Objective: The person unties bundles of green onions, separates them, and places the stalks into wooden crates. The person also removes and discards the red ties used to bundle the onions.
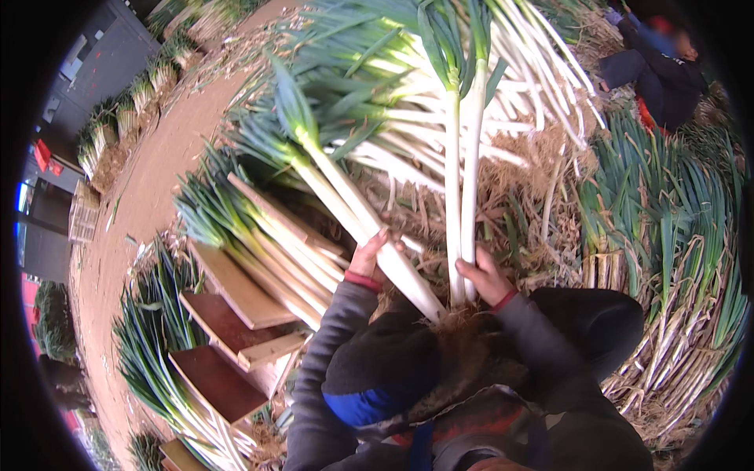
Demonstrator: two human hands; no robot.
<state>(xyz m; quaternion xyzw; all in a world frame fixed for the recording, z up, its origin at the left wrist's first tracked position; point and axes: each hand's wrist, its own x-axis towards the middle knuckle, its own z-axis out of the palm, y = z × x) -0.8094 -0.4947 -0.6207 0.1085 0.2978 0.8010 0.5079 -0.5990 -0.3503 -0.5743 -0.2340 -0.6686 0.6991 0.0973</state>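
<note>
My left hand [371, 257] is closed around a pair of thick white-stemmed leeks or large green onions [347, 194], tilted with their green leaves up and to the left. My right hand [486, 275] grips two slimmer stalks [462, 176] that stand nearly straight up in the view. The roots of both pairs [456, 318] meet above my lap, between my knees. Beyond my hands lies a big heap of white-stemmed stalks [424, 123], its leaves pointing left and its stringy roots [518, 165] to the right.
Stalks lie in a wooden rack [241, 288] at my left, with more stalks [159, 329] beside it. Untrimmed stalks [665, 282] are piled at my right. Another person [654, 70] sits at the upper right. Bundles [126, 118] line the far side of a dirt path [141, 194].
</note>
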